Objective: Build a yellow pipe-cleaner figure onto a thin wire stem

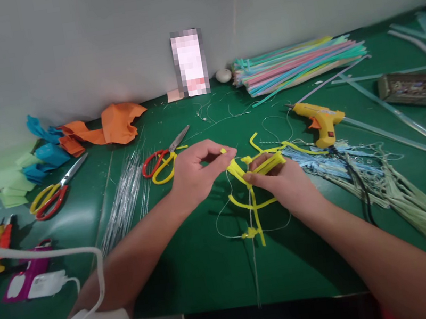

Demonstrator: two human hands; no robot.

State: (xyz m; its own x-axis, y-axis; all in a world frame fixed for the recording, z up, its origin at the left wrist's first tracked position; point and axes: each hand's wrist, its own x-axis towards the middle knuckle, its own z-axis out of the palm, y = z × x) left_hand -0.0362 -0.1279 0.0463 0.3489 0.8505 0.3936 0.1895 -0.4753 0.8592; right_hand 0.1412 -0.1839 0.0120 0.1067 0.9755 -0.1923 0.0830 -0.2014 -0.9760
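My left hand (pixel 196 174) is closed, thumb and forefinger pinching the tip of a yellow pipe cleaner (pixel 236 172). My right hand (pixel 290 182) grips the folded middle of the yellow pipe cleaner piece (pixel 272 163), its fingers wrapped round several strands. Below the hands, a thin wire stem (pixel 256 271) hangs down with a small yellow knot (pixel 250 233) and a wire loop around it. Loose yellow pipe cleaner ends curve out beside the right hand. Red-and-yellow-handled scissors (pixel 163 166) lie open just behind my left hand.
A yellow glue gun (pixel 322 119) lies right, near blue and green tassels (pixel 385 175). Behind are a pipe cleaner bundle (pixel 298 64) and a phone (pixel 190 63) against the wall. Left lie silver wires (pixel 126 197), more scissors (pixel 58 192), crumpled paper (pixel 122 122) and a white cable (pixel 49 251).
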